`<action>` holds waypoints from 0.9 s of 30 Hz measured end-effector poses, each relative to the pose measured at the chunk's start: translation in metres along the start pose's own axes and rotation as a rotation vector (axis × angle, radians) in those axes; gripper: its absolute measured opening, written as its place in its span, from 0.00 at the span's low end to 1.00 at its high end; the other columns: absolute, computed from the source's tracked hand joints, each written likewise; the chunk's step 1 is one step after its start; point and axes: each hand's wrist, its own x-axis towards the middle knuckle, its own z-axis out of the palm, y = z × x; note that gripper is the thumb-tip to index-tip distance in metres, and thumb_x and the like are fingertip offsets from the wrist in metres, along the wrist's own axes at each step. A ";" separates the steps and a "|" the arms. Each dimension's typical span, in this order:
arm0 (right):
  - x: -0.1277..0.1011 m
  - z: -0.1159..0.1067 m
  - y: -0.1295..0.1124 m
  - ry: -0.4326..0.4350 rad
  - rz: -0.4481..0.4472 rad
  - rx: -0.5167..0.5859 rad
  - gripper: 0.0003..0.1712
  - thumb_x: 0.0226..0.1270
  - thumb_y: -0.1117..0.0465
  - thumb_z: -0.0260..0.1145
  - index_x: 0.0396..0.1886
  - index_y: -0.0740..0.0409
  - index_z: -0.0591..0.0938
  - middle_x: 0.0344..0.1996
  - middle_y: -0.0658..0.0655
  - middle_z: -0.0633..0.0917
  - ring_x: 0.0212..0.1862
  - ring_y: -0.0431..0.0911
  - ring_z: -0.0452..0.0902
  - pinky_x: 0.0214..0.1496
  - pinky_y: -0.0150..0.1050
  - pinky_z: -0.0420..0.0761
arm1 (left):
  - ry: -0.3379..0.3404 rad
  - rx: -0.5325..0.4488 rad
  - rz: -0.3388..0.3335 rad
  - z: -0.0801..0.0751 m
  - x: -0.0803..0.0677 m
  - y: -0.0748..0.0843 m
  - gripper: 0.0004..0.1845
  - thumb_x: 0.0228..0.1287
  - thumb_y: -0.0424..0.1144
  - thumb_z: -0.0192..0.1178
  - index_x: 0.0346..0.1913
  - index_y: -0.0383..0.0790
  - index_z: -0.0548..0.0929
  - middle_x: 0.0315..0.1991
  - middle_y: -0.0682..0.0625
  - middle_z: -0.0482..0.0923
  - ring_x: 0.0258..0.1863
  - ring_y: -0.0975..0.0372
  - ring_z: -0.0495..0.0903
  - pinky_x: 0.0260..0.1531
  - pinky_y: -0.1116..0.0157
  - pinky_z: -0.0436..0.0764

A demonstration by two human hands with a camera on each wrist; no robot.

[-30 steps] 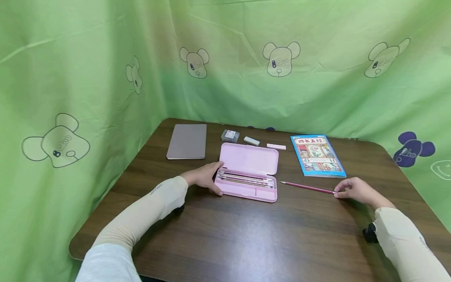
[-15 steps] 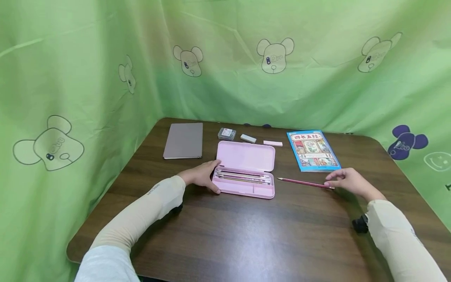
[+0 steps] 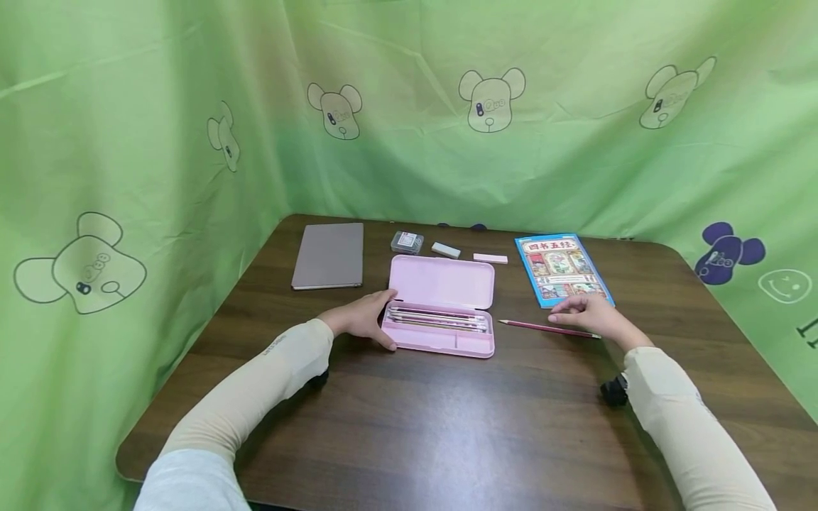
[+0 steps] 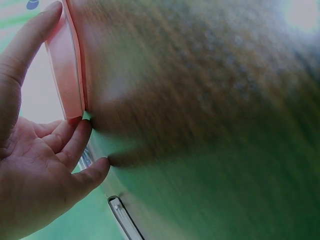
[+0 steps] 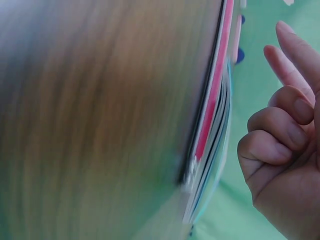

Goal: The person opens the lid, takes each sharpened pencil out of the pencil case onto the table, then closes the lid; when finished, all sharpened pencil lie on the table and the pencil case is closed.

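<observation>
The open pink pencil case [image 3: 474, 345] lies on the table in the head view, several pencils [image 3: 437, 319] in its long compartment. My left hand [image 3: 363, 316] holds the case's left end; the left wrist view shows thumb and fingers [image 4: 75, 140] spanning the pink wall [image 4: 67, 65]. A red pencil [image 3: 537, 326] lies on the table right of the case, its tip towards it. Just above this pencil hovers my right hand [image 3: 591, 317], holding nothing. In the right wrist view, its thumb and index finger are extended and apart, the other fingers bent.
Behind the case are a small clear box [image 3: 407, 243], a white eraser [image 3: 446, 250] and a pink-and-white bar [image 3: 490, 259]. A grey notebook [image 3: 329, 255] lies at back left, a blue-bordered book [image 3: 559, 266] at back right. Green curtain [image 3: 396, 170] encloses the table [image 3: 358, 426].
My right hand has let go of the red pencil's end and moved left above it. The pencil stays on the table. My left hand keeps its hold on the case. The head view has shifted slightly.
</observation>
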 end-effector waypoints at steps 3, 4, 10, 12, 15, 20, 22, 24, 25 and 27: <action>0.006 0.007 -0.005 -0.007 -0.021 0.001 0.20 0.53 0.48 0.71 0.37 0.61 0.85 0.13 0.45 0.71 0.21 0.35 0.59 0.22 0.31 0.63 | -0.002 -0.002 0.002 0.001 0.001 -0.001 0.59 0.43 0.52 0.72 0.72 0.36 0.45 0.72 0.39 0.47 0.71 0.50 0.49 0.68 0.54 0.54; 0.008 0.009 -0.007 -0.005 -0.028 -0.001 0.20 0.53 0.48 0.71 0.37 0.60 0.85 0.13 0.45 0.71 0.21 0.35 0.59 0.22 0.31 0.64 | -0.002 -0.004 0.003 0.001 0.001 -0.001 0.60 0.43 0.52 0.72 0.72 0.36 0.45 0.72 0.39 0.47 0.71 0.50 0.48 0.68 0.54 0.54; 0.017 0.018 -0.023 -0.001 -0.071 -0.002 0.18 0.52 0.49 0.71 0.35 0.58 0.85 0.13 0.46 0.70 0.21 0.36 0.60 0.22 0.32 0.62 | 0.002 -0.016 0.006 0.001 0.002 -0.003 0.60 0.43 0.53 0.72 0.72 0.37 0.45 0.72 0.38 0.47 0.71 0.50 0.49 0.68 0.53 0.54; 0.019 0.021 -0.028 -0.015 -0.071 0.007 0.18 0.53 0.49 0.71 0.35 0.58 0.85 0.13 0.46 0.69 0.21 0.37 0.60 0.22 0.32 0.62 | 0.003 -0.015 0.009 0.001 0.002 -0.004 0.60 0.43 0.53 0.72 0.72 0.36 0.45 0.72 0.38 0.48 0.71 0.49 0.49 0.68 0.53 0.54; 0.025 0.025 -0.035 -0.037 -0.081 0.024 0.17 0.53 0.50 0.71 0.35 0.58 0.85 0.13 0.46 0.68 0.20 0.37 0.59 0.22 0.33 0.62 | 0.011 -0.012 0.018 0.001 0.002 -0.004 0.60 0.42 0.53 0.73 0.72 0.35 0.45 0.71 0.37 0.49 0.71 0.49 0.50 0.68 0.53 0.54; 0.033 0.035 -0.045 -0.067 -0.097 0.022 0.16 0.52 0.49 0.71 0.34 0.56 0.86 0.14 0.48 0.73 0.22 0.38 0.61 0.25 0.33 0.64 | 0.015 -0.008 0.022 0.001 0.002 -0.003 0.60 0.42 0.52 0.73 0.71 0.35 0.46 0.71 0.37 0.49 0.70 0.49 0.51 0.68 0.53 0.55; 0.036 0.038 -0.049 -0.090 -0.095 0.028 0.16 0.52 0.49 0.71 0.34 0.55 0.86 0.16 0.50 0.76 0.23 0.39 0.63 0.27 0.33 0.66 | 0.011 -0.009 0.017 0.001 0.002 -0.003 0.60 0.42 0.52 0.73 0.71 0.35 0.46 0.71 0.37 0.49 0.71 0.49 0.51 0.68 0.53 0.55; 0.039 0.042 -0.054 -0.110 -0.091 0.034 0.15 0.53 0.49 0.71 0.34 0.55 0.86 0.17 0.51 0.78 0.24 0.39 0.65 0.28 0.33 0.68 | 0.006 -0.009 0.011 0.001 0.001 -0.003 0.60 0.43 0.52 0.72 0.72 0.36 0.45 0.71 0.37 0.48 0.71 0.49 0.50 0.68 0.53 0.55; 0.040 0.043 -0.056 -0.122 -0.095 0.035 0.15 0.53 0.50 0.71 0.35 0.55 0.86 0.17 0.52 0.79 0.24 0.39 0.65 0.29 0.33 0.68 | 0.004 -0.010 0.007 0.001 0.001 -0.003 0.60 0.43 0.52 0.72 0.72 0.36 0.45 0.72 0.38 0.48 0.71 0.49 0.50 0.68 0.52 0.54; 0.042 0.046 -0.061 -0.142 -0.089 0.042 0.14 0.53 0.51 0.71 0.34 0.55 0.86 0.17 0.52 0.80 0.23 0.39 0.66 0.28 0.33 0.68 | 0.001 -0.010 0.004 0.001 0.001 -0.003 0.60 0.43 0.52 0.72 0.72 0.36 0.45 0.72 0.38 0.48 0.71 0.49 0.50 0.68 0.52 0.54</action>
